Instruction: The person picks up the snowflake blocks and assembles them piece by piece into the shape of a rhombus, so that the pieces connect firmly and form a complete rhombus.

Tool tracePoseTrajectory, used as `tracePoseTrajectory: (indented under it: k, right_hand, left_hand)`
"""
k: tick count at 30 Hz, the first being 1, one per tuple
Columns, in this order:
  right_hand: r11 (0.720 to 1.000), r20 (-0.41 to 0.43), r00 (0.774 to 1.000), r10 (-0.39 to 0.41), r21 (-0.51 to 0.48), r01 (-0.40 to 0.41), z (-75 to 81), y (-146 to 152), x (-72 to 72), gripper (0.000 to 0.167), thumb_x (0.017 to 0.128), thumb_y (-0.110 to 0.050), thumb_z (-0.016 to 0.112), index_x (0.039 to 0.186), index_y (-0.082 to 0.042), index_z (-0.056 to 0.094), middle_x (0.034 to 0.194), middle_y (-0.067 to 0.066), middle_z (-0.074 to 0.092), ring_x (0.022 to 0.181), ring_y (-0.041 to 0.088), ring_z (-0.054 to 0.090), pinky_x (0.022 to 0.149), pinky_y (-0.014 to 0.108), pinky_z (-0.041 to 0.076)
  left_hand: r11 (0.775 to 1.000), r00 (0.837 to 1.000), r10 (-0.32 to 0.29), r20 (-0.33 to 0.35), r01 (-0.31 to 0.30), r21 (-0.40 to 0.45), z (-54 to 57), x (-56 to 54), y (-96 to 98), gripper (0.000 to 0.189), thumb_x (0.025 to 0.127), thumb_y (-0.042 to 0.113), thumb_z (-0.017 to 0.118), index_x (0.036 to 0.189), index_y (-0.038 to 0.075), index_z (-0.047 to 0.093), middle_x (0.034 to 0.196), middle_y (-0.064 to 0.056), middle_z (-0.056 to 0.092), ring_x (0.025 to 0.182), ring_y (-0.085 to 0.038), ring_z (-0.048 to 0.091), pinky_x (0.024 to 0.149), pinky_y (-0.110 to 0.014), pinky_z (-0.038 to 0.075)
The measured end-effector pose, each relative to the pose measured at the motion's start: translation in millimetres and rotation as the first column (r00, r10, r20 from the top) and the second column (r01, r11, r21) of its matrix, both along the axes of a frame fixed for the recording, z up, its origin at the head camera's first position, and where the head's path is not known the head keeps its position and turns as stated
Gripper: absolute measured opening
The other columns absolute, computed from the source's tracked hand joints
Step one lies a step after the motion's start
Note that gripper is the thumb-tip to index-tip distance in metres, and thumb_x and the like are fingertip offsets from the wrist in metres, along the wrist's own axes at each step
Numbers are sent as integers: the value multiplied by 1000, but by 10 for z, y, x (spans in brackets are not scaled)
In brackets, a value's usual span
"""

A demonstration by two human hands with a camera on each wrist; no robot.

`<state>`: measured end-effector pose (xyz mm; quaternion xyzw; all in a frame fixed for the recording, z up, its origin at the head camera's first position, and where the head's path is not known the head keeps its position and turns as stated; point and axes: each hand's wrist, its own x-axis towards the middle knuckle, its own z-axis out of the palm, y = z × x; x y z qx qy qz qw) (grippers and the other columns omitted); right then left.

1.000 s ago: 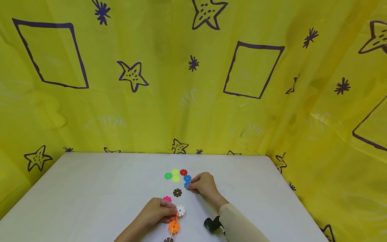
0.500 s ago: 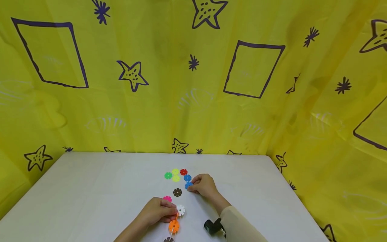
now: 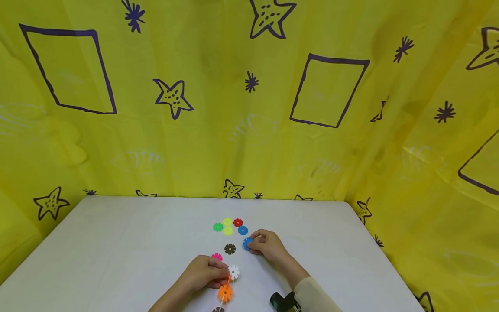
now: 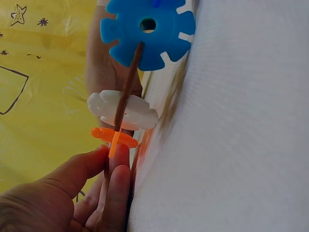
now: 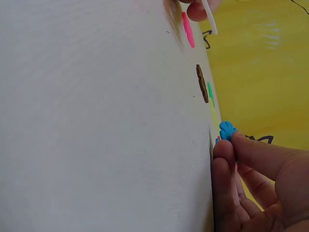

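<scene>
**2 hands, 1 blue disc lifted**

Right hand (image 3: 268, 245) pinches a blue disc (image 3: 247, 243) on edge, just off the table (image 3: 117, 242), mid-table toward the near edge: flat, notched rim, centre hole. Left hand (image 3: 204, 272) grips a thin stick (image 4: 126, 94) upright, so the threaded white disc (image 3: 233, 271) and orange disc (image 3: 225, 293) likely stay on. Loose discs lie beyond.

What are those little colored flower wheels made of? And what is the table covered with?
The blue wheel pinched by the right hand looks like hard plastic: bright even color, crisp notches, a slight sheen. The white wheel and orange wheel by the left hand look the same. The table seems covered in white cloth, probably woven, since a fine ribbed texture shows close up.
</scene>
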<state>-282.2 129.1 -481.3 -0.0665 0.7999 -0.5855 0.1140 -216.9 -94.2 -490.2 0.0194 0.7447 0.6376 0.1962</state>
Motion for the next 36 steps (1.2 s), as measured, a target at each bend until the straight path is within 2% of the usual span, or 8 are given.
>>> tracePoseTrajectory:
  k: [3, 7, 11, 18, 27, 36]
  right_hand:
    - [999, 27, 999, 36, -26, -35, -2, 41, 68, 20, 91, -6, 69, 104, 8, 65, 79, 3, 68, 69, 9, 64, 69, 25, 60]
    - [998, 15, 998, 58, -15, -58, -15, 65, 152, 21, 90, -8, 70, 104, 8, 67, 81, 4, 70, 70, 10, 64, 69, 26, 59]
    - [998, 0, 998, 60, -6, -60, -29, 67, 225, 21, 88, -8, 73, 101, 7, 68, 82, 4, 71, 70, 10, 64, 68, 26, 59]
    - [998, 6, 999, 47, 28, -47, -32, 72, 342, 17, 82, -8, 78, 92, 3, 70, 71, -3, 64, 65, 8, 60, 62, 22, 55]
    - [998, 4, 999, 51, -35, -51, -40, 90, 513, 16, 80, -3, 79, 86, 8, 69, 70, -1, 66, 61, 8, 59, 56, 18, 52]
    - [999, -6, 999, 37, -33, -37, -43, 98, 574, 16, 78, -4, 81, 86, 6, 71, 68, -2, 65, 59, 6, 54, 52, 15, 46]
  left_hand:
    - [1000, 1000, 2, -2, -2, -14, 2, 2, -3, 21, 86, 8, 74, 99, -8, 70, 76, -6, 73, 61, -8, 66, 60, -26, 60]
    - [999, 1000, 6, -10, -6, -40, 23, 4, -11, 22, 87, 10, 74, 100, -8, 71, 76, -6, 73, 61, -8, 66, 60, -25, 60]
    - [998, 1000, 8, -16, -8, -58, 30, 5, -13, 22, 87, 10, 74, 100, -8, 71, 76, -6, 72, 60, -8, 65, 60, -25, 60]
    - [998, 1000, 2, -7, -2, -66, 33, 11, -9, 22, 87, 12, 75, 99, -6, 71, 75, -5, 72, 60, -8, 65, 60, -25, 60]
    - [998, 1000, -2, -15, 1, -68, 38, 17, -4, 20, 86, 11, 75, 98, -5, 72, 74, -4, 72, 59, -8, 65, 59, -25, 59]
    - [996, 1000, 5, -12, -6, -88, 47, 5, 10, 20, 87, 12, 75, 97, -4, 73, 75, -4, 72, 59, -8, 65, 60, -24, 59]
